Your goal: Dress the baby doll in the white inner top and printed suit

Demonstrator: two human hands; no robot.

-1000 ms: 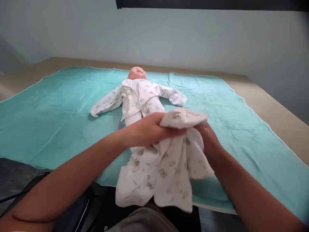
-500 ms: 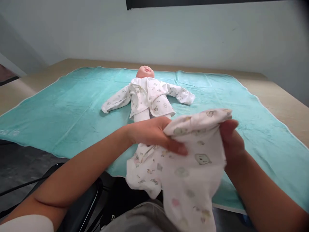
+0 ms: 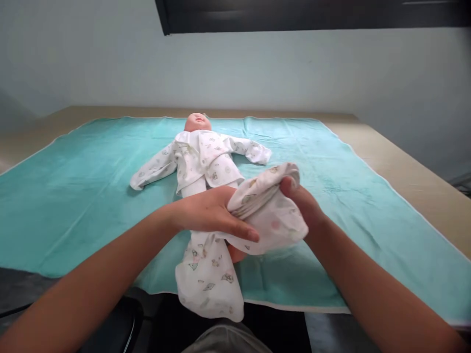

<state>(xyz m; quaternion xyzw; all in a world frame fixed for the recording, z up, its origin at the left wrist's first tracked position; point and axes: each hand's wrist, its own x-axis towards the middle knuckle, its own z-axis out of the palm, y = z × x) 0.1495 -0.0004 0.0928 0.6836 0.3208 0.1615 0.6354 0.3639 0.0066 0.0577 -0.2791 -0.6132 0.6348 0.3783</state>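
A baby doll (image 3: 197,122) lies on its back, head away from me, in a white printed jacket (image 3: 221,159). White printed baby pants (image 3: 211,284) lie over its lower legs, one pant leg hanging past the blanket's near edge. The other pant leg is bunched up between my hands. My left hand (image 3: 215,213) grips its gathered cloth, thumb on top. Opposite, my right hand (image 3: 303,203) pinches the bunched rim, its thumb hooked over the fold. A small skin-coloured patch shows below the cloth; whether it is the doll's foot or my fingers I cannot tell.
A teal blanket (image 3: 342,206) with white edging covers most of the wooden table (image 3: 408,162) and hangs over the near edge. A pale wall (image 3: 235,73) stands behind, with a dark panel (image 3: 312,17) above. A black chair (image 3: 121,318) is below left.
My hands have gathered the hanging pant leg into a short bunch and brought it closer to the doll's legs. The camera view has shifted, so the doll appears further left.
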